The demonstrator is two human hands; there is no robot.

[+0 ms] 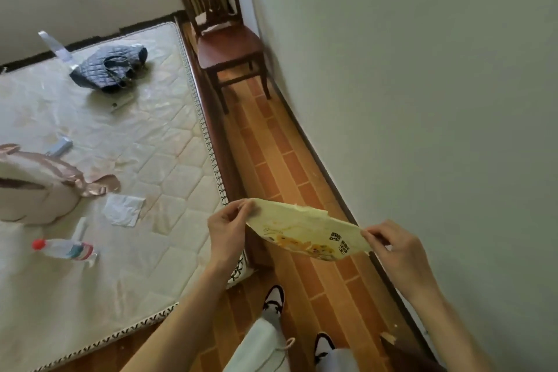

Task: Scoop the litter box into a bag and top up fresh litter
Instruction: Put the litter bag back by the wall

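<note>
Two hands I see raised ahead: the left hand (227,228) and right hand (395,246) each pinch one end of a flat pale-yellow printed plastic bag (305,231), stretched level over the wood-strip floor (280,160). This aisle runs narrow between one bare mattress (145,136) and wall, one wooden chair (231,51) closing its far end. One clear bottle (65,248), possibly water, lies on the mattress.

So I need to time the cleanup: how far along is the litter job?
Nothing looks done yet. Both hands, left and right, pinch the ends of a flat yellow printed plastic bag over the floor. No litter box shows in view, so scooping and topping up remain.
</note>
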